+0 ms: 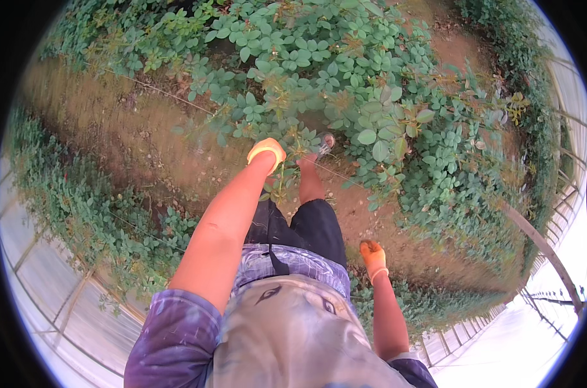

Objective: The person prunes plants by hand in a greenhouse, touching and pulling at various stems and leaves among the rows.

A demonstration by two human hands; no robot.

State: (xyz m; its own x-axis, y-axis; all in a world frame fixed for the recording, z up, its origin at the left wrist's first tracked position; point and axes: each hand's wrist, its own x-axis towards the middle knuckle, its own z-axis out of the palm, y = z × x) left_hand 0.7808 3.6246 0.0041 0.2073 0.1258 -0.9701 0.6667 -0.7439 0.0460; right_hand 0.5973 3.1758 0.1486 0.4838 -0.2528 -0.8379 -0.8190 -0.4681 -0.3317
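Note:
My left hand (267, 149), in an orange work glove with a pale yellow cuff, reaches out to the near edge of a leafy rose bush (293, 53). Its fingers point away and are hidden, so what it holds cannot be seen. A leafy stem (283, 180) hangs just beside and below this glove. Lower on the right, beside my dark shorts, my right hand (372, 257) wears a matching orange glove with dark stains. Its fingers are curled in, and nothing shows in them; it is apart from the plants.
A thin wire (165, 92) runs along the bush row, passing near my legs. Bare soil paths (128, 126) lie between the rows. Another plant row (94, 233) stands at the lower left. A curved post (548, 254) rises at the right, near the greenhouse's pale sheeting. My foot in a sandal (326, 144) is beside the bush.

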